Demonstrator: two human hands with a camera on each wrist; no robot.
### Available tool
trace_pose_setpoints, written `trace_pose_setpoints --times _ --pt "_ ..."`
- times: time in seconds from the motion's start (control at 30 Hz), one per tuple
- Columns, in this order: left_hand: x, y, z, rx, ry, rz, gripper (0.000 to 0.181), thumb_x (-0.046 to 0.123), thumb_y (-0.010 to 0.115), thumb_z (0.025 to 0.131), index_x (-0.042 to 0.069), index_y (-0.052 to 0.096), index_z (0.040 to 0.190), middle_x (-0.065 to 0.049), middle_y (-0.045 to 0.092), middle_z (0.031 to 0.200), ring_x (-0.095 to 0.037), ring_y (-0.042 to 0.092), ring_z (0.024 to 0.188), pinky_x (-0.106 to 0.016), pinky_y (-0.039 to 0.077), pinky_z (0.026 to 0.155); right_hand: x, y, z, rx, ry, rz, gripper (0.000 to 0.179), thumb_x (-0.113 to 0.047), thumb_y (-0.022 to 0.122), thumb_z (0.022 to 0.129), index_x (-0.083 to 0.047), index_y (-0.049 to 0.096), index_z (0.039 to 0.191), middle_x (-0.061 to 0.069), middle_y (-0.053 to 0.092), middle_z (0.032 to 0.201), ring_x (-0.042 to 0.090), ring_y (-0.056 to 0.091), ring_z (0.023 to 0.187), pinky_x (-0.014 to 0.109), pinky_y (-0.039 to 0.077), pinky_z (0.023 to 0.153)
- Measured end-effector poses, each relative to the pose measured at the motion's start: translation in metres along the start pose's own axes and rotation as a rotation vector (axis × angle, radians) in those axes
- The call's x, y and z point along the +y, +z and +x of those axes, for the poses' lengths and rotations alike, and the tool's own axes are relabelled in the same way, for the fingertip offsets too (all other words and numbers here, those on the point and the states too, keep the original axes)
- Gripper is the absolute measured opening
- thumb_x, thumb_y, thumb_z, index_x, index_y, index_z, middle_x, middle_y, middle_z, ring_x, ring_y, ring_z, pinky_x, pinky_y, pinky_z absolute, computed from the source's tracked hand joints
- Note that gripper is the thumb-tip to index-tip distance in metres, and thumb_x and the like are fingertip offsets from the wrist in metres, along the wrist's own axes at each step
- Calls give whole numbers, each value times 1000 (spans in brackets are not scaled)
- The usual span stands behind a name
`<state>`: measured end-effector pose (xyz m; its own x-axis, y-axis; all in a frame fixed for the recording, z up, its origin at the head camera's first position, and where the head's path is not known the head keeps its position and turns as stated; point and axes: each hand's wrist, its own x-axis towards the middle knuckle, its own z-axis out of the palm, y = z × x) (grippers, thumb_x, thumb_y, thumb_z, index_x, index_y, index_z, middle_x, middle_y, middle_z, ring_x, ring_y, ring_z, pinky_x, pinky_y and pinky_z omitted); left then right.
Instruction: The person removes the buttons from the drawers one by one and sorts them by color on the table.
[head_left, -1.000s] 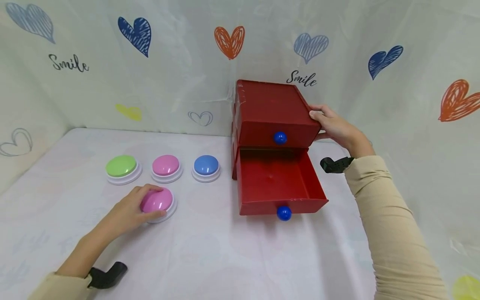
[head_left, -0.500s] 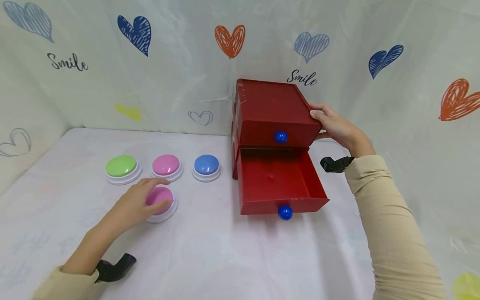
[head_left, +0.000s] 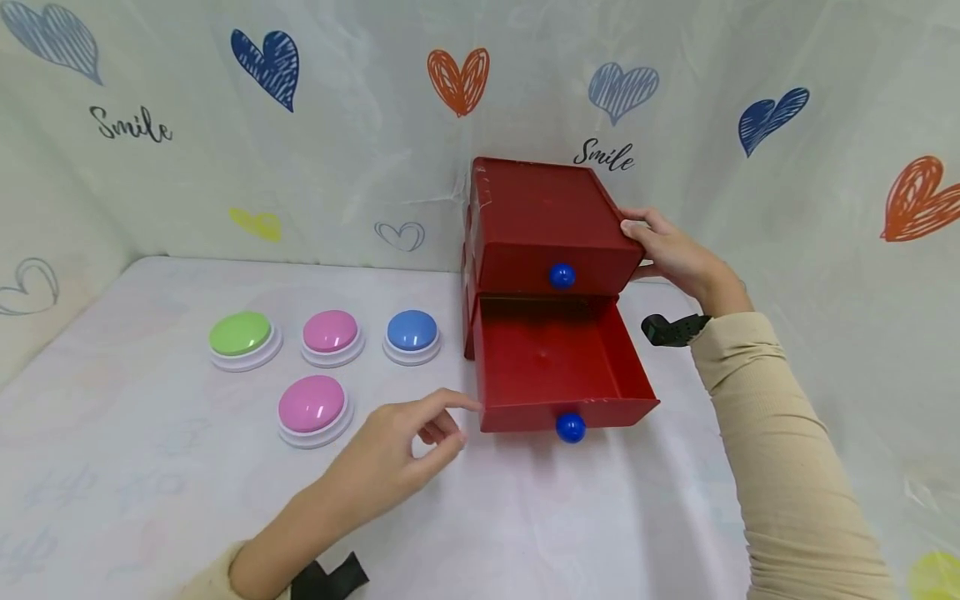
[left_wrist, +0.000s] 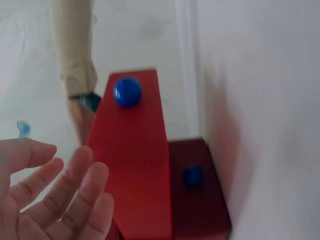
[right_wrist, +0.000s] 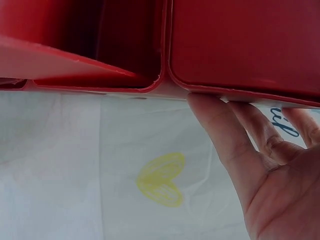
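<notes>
A red drawer unit [head_left: 551,204] with blue knobs stands at the back of the table. Its middle drawer [head_left: 551,350] is pulled out and holds nothing. My left hand [head_left: 397,450] hovers by that drawer's front left corner, fingers loosely bent and gripping nothing. In the left wrist view the hand's palm [left_wrist: 55,205] faces the drawer front, and a lower closed drawer [left_wrist: 197,200] shows below it. My right hand [head_left: 678,258] steadies the unit's upper right side. The right wrist view shows straight fingers [right_wrist: 222,125] with their tips against the red side wall.
Left of the unit stand a green push button [head_left: 240,333], a pink one [head_left: 331,332] and a blue one [head_left: 412,330] in a row. Another pink button [head_left: 312,404] sits in front. A white curtain [head_left: 337,167] with printed hearts hangs behind the table.
My left hand has let go of the front pink button and moved right to the open drawer's front corner. The right hand stays on the unit; the buttons have not moved.
</notes>
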<state>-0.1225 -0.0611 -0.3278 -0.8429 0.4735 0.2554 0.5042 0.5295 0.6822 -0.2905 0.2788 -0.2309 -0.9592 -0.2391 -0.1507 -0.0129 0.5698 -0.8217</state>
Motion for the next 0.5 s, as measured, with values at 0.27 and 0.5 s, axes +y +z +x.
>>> trace_pose_setpoints --times 0.27,0.5 --pt "21 28 14 -161 91 -57 32 16 60 89 23 56 120 9 67 94 0 59 83 -20 52 77 0 0 0 -3 11 13 60 -42 31 99 -18 8 149 15 30 145 15 53 103 28 51 83" --pt "28 48 27 -241 137 30 43 21 61 90 29 48 130 8 63 119 -5 62 100 -20 51 84 0 0 0 0 11 19 60 -42 32 99 -19 9 149 14 31 144 14 53 104 28 51 83"
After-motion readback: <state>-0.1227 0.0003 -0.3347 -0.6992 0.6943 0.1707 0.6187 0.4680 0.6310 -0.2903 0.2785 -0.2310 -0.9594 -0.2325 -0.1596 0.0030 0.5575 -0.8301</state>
